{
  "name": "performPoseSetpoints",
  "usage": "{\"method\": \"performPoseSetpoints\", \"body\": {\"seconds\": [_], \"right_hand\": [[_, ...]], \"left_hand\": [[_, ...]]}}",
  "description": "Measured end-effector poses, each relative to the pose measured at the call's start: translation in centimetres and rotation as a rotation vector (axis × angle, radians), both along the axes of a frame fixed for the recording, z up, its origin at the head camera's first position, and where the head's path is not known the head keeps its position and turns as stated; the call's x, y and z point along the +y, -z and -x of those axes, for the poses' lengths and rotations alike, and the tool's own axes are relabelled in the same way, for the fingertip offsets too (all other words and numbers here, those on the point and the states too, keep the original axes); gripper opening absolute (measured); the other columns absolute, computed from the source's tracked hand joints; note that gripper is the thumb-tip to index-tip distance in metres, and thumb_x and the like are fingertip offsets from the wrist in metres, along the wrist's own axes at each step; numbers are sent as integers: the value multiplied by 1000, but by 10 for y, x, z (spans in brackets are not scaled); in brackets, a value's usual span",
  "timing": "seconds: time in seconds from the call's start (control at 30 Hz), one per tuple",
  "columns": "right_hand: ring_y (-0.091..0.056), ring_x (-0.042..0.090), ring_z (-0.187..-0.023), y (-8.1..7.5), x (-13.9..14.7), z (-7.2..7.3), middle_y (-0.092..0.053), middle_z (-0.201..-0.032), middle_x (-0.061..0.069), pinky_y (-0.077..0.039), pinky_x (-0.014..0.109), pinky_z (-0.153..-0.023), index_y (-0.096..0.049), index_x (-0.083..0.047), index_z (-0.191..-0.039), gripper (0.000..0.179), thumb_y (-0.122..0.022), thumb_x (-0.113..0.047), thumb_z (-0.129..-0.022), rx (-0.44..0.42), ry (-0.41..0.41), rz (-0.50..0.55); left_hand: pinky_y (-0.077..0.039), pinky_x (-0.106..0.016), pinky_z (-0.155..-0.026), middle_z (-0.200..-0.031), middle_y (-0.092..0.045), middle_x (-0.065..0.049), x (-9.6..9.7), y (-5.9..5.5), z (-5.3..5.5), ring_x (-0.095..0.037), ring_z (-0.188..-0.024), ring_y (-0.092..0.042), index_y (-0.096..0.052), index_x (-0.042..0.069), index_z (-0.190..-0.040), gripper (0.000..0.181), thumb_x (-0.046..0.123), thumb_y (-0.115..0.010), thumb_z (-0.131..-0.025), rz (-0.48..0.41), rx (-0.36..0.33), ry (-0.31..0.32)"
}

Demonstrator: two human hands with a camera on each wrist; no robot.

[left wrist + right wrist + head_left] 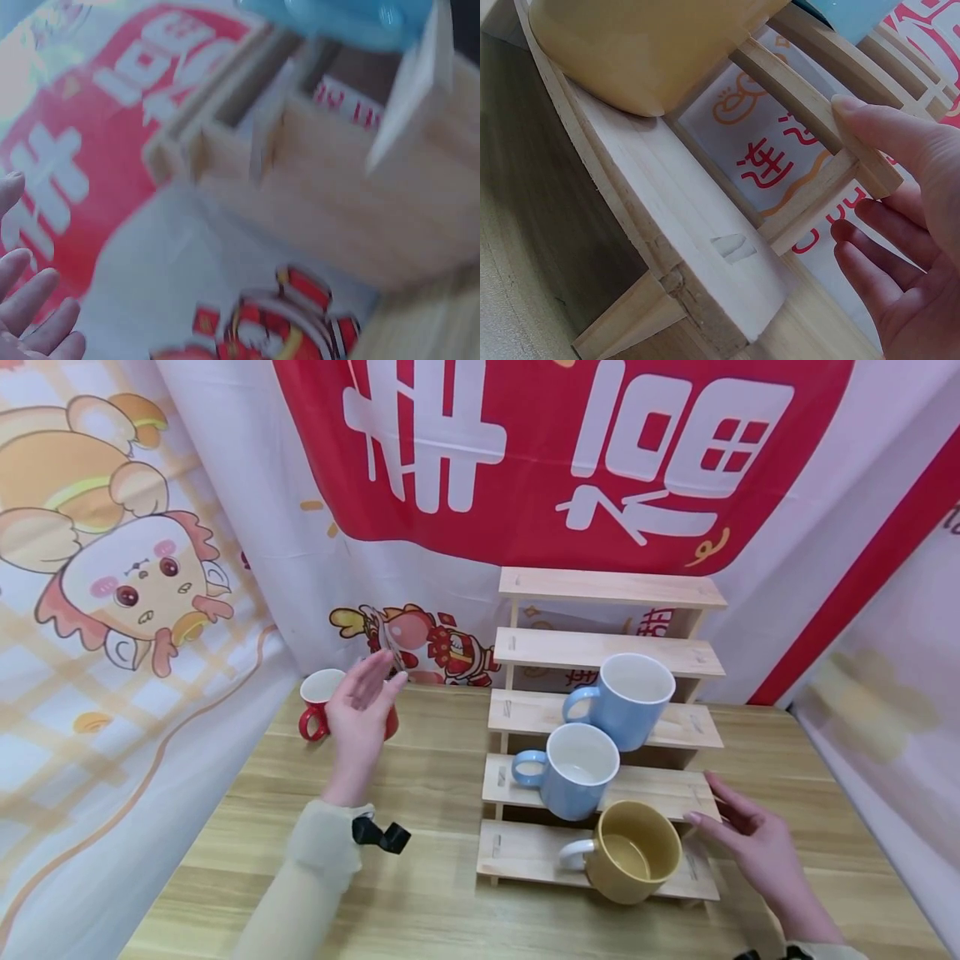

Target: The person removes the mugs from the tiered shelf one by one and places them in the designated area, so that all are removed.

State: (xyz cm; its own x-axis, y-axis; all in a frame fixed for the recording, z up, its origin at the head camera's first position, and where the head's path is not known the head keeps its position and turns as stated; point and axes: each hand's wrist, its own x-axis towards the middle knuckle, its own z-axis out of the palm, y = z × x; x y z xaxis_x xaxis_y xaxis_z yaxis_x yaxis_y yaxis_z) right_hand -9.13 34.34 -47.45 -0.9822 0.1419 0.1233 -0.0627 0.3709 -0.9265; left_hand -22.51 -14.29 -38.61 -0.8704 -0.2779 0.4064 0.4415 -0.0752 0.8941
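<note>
One upright red mug (321, 697) sits at ten o'clock from the nearer left hand (360, 714), fingers extended; right hand (756, 845) pinches the wooden rack (658, 785).

Two hands (358, 714) (761, 847), one stand (611, 648), two blue mugs (630, 710) (576, 785), one yellow mug (632, 860) and at least one red mug (317, 693) show.

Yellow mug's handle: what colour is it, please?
The handle is white, seen best in the head view.

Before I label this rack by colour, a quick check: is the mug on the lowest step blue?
No, the mug on the lowest step is mustard yellow, with a white handle.
</note>
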Motion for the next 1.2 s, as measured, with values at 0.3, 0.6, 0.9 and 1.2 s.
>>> {"method": "performPoseSetpoints", "body": {"seconds": [0.3,0.6,0.9,1.2], "right_hand": [[-55,-13,-112,-3,-2,-1,-55,-134,-22,-47,9,-89,-46,-1,-150,66,-77,-6,-92,20,-10,19],[-55,-13,-112,-2,-1,1,-54,-138,-20,-47,9,-89,-46,-2,-150,67,-78,-7,-92,18,-6,0],[-57,-11,-111,-1,-1,1,-54,-138,-20,-48,9,-89,-46,-1,-150,67,-78,-6,-92,32,-8,3],[-55,-13,-113,1,0,0,-51,-145,-12,-47,9,-90,-45,-2,-150,67,-77,-6,-92,23,-10,3]], "left_hand": [[-50,-35,-105,-131,-67,-6,56,-25,-5,-28,-123,-61,-66,10,-133,47,15,-82,-89,126,30,304],[-49,-37,-106,-129,-68,2,104,-32,-6,-21,-122,-62,-67,14,-132,45,24,-81,-90,227,-42,511],[-52,-32,-101,-129,-68,-5,138,-23,-2,-22,-117,-64,-67,10,-131,45,26,-80,-92,359,-82,636],[-57,-29,-91,-114,-73,8,153,-20,-4,-8,-104,-68,-74,21,-123,38,33,-83,-88,422,-180,626]]}}
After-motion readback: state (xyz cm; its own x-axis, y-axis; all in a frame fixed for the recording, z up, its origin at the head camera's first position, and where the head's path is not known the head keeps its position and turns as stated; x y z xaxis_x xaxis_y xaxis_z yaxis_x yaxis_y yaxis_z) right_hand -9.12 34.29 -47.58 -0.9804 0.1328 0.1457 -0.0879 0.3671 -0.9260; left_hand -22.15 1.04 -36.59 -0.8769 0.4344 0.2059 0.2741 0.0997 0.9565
